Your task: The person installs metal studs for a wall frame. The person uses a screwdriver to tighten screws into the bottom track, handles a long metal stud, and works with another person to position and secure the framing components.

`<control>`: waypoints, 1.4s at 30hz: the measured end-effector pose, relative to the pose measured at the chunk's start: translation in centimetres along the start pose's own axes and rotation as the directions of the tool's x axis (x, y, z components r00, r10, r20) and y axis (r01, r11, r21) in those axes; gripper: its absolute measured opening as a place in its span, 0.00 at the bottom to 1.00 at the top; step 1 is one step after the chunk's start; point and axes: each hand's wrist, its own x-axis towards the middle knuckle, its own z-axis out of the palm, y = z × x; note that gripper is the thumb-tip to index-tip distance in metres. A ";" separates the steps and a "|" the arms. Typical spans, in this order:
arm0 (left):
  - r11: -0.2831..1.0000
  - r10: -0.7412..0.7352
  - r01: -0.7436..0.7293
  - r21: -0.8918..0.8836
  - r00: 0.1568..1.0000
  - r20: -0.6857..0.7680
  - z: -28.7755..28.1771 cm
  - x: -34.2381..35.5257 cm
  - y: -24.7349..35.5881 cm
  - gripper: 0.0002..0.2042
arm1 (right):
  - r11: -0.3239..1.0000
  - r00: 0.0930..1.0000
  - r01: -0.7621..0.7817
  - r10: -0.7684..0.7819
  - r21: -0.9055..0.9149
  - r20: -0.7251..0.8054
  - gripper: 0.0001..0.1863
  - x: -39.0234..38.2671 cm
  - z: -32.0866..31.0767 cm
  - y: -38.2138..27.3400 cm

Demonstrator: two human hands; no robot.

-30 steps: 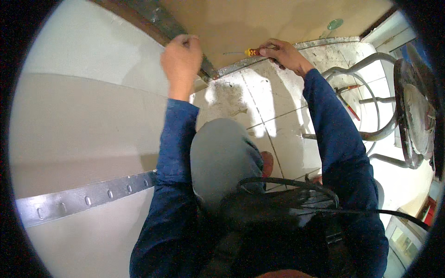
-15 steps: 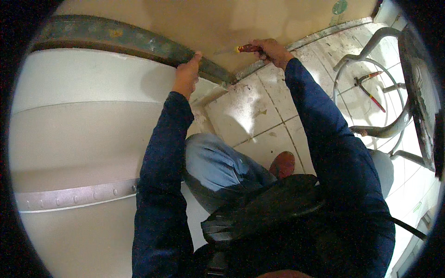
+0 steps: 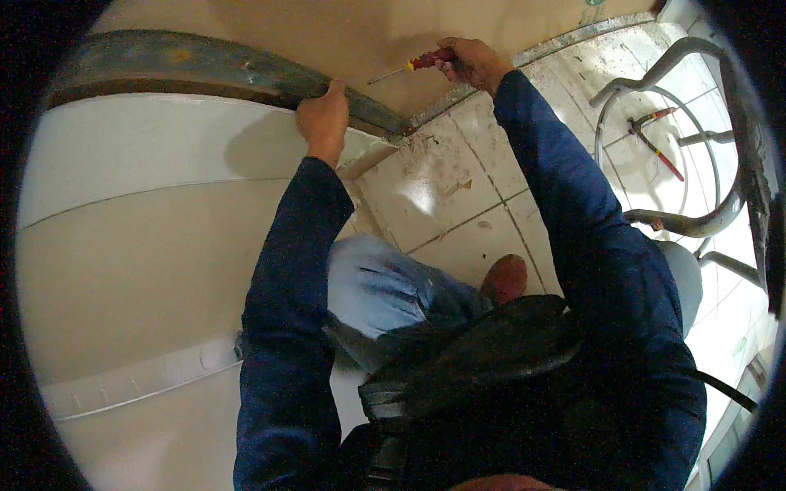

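Observation:
In my right hand (image 3: 475,64) is a screwdriver (image 3: 432,59) with a red handle and yellow collar. Its thin shaft points left toward the grey metal channel (image 3: 196,56), and the tip stays apart from it in front of the tan board (image 3: 360,37). My left hand (image 3: 324,121) is closed at the channel's lower edge, near its right end, over the rim of the white panel (image 3: 164,135). One digit reaches up against the metal. What the other fingers grip is hidden.
On the dusty tiled floor (image 3: 467,217) at right lie pliers (image 3: 655,143) with red handles, under a metal-legged stool (image 3: 688,221). A floor-level metal track (image 3: 565,51) runs along the tan board. My knee (image 3: 368,282) is close to the white panel.
The screwdriver and my right hand have shifted slightly left and up, its shaft now tilting down more. My left hand has turned and moved a little left along the channel.

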 end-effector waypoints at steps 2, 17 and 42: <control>0.996 0.035 -0.036 -0.076 0.999 -0.010 0.1 -0.8 0.6 0.24 | 0.986 0.997 0.076 -0.078 -0.148 -0.008 0.16 0.0 0.2 0.2; 0.602 0.594 -0.534 0.594 0.796 0.114 -2.0 -1.3 -1.4 0.15 | 0.754 0.882 -0.465 0.441 0.464 0.166 0.19 3.0 1.7 -14.2; 0.996 -0.071 -0.001 0.094 0.646 0.760 -2.3 -4.2 1.9 0.22 | 0.624 0.835 -0.527 0.507 0.577 0.214 0.16 2.0 1.4 -11.5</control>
